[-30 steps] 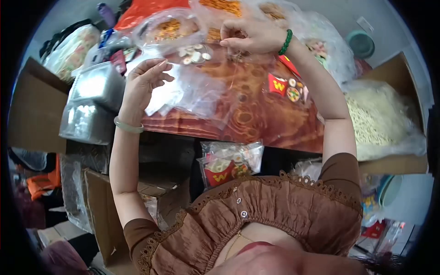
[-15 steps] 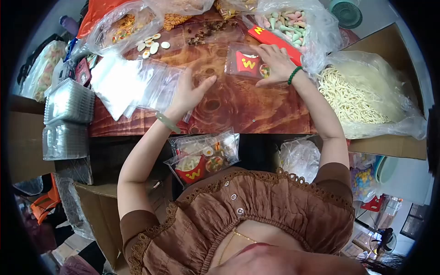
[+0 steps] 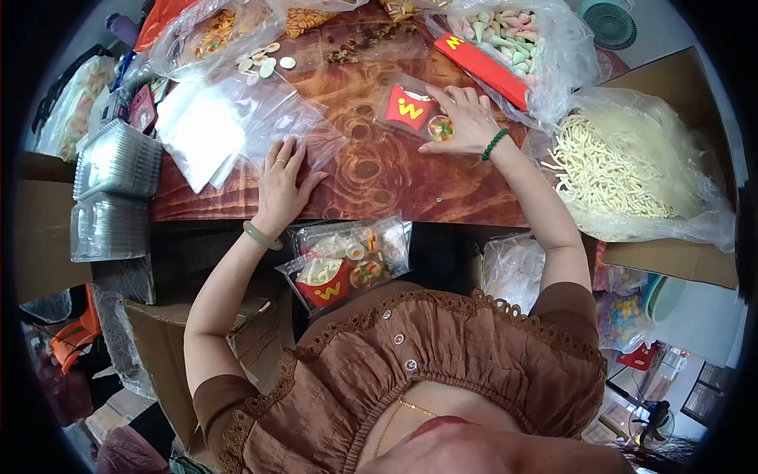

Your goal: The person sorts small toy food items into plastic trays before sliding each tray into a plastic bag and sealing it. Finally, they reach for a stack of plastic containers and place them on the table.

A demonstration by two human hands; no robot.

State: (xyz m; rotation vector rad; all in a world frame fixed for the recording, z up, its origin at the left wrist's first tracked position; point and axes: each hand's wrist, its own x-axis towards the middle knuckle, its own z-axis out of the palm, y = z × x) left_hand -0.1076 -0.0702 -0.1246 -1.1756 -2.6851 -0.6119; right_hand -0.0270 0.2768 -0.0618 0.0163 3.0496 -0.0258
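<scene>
My right hand [image 3: 467,122] lies with fingers spread over the right side of a clear plastic packet. Inside the packet are a red miniature fries carton [image 3: 409,109] with a yellow mark and a small round colourful piece [image 3: 440,128], partly covered by my fingers. My left hand [image 3: 283,183] rests palm down, its fingertips on the near edge of the spread clear plastic bags [image 3: 296,118]; nothing is gripped in it. Below the table edge, near my lap, sit filled packets [image 3: 347,265] with a similar red carton and other miniature food pieces.
White egg-like pieces [image 3: 268,66] lie at the back. A red strip of stacked cartons [image 3: 482,73] leans by a bag of pastel pieces [image 3: 505,39]. To the right, a cardboard box [image 3: 671,83] holds cream-coloured sticks [image 3: 604,174]. Stacked clear trays [image 3: 114,178] stand left.
My left hand has moved left and toward me, from above the table onto the clear bags. The packet under my right hand has shifted slightly left with that hand.
</scene>
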